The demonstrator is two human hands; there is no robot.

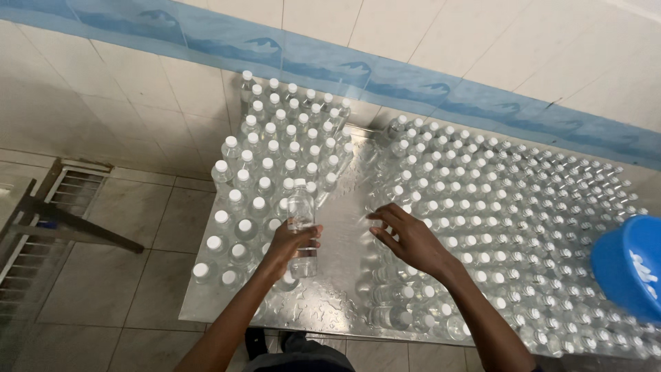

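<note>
My left hand (288, 244) grips a clear plastic water bottle (301, 219) with a white cap, held upright just above the wet metal table (341, 262). To its left stands a group of taller capped bottles (268, 165). My right hand (411, 240) hovers with fingers spread over the left edge of a large field of capped bottles (509, 200) that covers the right part of the table. Its fingertips touch or nearly touch bottle caps there; it holds nothing.
A blue plastic bucket (628, 265) sits at the table's right edge. A metal frame with a grate (55, 213) stands on the tiled floor at the left. The tiled wall (427, 41) with a blue band runs behind the table.
</note>
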